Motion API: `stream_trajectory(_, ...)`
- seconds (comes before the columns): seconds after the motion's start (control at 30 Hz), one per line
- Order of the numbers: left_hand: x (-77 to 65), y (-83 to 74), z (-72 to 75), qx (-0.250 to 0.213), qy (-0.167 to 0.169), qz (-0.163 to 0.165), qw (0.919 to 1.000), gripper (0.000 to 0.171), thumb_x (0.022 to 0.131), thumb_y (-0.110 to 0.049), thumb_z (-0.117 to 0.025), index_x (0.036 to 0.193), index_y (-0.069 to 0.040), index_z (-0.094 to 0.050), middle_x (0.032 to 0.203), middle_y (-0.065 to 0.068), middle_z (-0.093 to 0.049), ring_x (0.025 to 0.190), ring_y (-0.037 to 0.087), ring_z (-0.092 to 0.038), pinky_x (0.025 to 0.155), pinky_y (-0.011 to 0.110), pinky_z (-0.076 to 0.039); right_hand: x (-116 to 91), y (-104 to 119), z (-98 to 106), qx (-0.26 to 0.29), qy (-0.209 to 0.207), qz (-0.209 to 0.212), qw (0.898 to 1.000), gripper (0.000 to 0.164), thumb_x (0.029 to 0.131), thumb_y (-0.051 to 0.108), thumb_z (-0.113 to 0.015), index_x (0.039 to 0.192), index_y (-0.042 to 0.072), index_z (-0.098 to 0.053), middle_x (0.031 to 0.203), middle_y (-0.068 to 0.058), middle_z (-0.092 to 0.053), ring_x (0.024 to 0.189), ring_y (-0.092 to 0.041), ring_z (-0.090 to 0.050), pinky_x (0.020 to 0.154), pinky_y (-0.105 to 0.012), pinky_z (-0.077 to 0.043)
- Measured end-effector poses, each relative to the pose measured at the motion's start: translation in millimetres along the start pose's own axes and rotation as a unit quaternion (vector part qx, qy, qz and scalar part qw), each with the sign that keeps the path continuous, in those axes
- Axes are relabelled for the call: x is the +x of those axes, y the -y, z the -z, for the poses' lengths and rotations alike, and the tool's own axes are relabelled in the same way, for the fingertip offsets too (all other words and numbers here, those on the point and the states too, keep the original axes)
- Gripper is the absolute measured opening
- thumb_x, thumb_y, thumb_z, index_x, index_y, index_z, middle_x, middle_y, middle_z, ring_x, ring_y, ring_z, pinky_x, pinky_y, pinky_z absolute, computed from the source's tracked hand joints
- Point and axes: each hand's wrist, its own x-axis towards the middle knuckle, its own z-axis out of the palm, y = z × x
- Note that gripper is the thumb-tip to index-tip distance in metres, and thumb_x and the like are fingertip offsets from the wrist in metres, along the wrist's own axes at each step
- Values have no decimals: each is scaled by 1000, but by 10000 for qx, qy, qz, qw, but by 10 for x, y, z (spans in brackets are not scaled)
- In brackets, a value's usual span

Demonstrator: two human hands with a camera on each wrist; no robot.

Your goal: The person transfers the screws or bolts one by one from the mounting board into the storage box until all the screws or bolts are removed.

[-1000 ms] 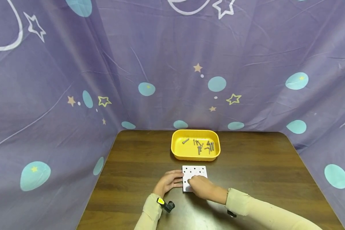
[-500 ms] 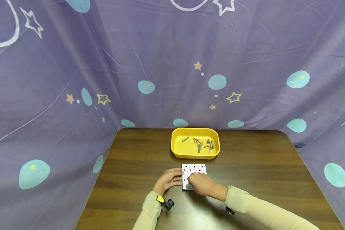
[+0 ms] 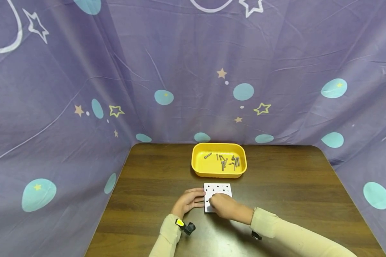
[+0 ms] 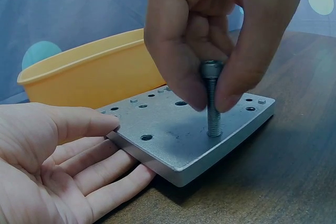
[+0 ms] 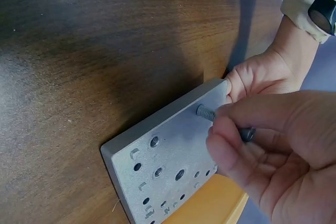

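A metal plate with several holes (image 4: 163, 153) lies flat on the wooden table, its upper face pale in the head view. My right hand (image 3: 226, 206) is over the plate, pinching a socket head bolt (image 4: 213, 121) between thumb and fingers. The bolt stands upright, head up, its threaded lower end at a hole near the plate's edge. To the left, my left hand (image 3: 189, 202) touches the plate's side with nearly straight fingers (image 4: 118, 190). In the head view the right hand hides the bolt and part of the plate.
Just beyond the plate is a yellow tray (image 3: 197, 171) holding several loose bolts (image 3: 223, 166). The brown table (image 3: 157, 171) extends to both sides, with a purple patterned curtain (image 3: 193, 71) behind it and at its sides.
The head view has shifted slightly. My right hand stays at the same part of the plate, its fingers slightly turned; my left hand keeps its place at the plate's side.
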Motion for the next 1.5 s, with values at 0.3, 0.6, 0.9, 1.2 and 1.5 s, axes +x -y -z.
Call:
stream_trajectory(0.3,-5,-8,2,6,-53,-23,10000,49,99,-5,-61,143,12,-46,121,17,-70,105,24,-69,95,49,-60,-28,-8,-35,-87,-20,-77,9999,21,82,2,-75,69,10,-61,65,-2,-63,57,-15,-58,50,-31,-48)
stream_trajectory(0.6,-22,-4,-8,9,-48,-29,10000,49,99,-5,-60,143,12,-46,122,16,-70,105,24,-69,94,47,-60,-53,8,-62,-202,-156,-218,9994,21,81,3,-75,67,8,-60,63,-5,-64,56,-18,-60,49,-33,-50)
stream_trajectory(0.9,-12,1,-13,-35,-21,-31,10000,50,99,-4,-60,143,13,-45,117,13,-70,105,23,-69,94,47,-60,-56,35,-55,-32,-229,-317,9992,20,79,0,-75,69,8,-59,65,-6,-65,59,-20,-62,49,-34,-50)
stream_trajectory(1.2,-13,6,-9,-37,-25,-24,10000,49,99,-4,-60,143,13,-45,119,14,-70,105,23,-69,94,47,-61,-60,33,-39,226,-263,-360,9987,23,80,2,-77,67,8,-59,62,-3,-61,56,-14,-54,49,-33,-46)
stream_trajectory(1.5,-1,18,-2,-44,-40,-41,10000,49,99,-4,-60,143,13,-46,122,16,-70,105,24,-70,94,47,-61,-63,41,-73,353,-202,-396,9984,22,80,-6,-71,67,8,-61,63,-2,-60,56,-10,-48,47,-29,-44)
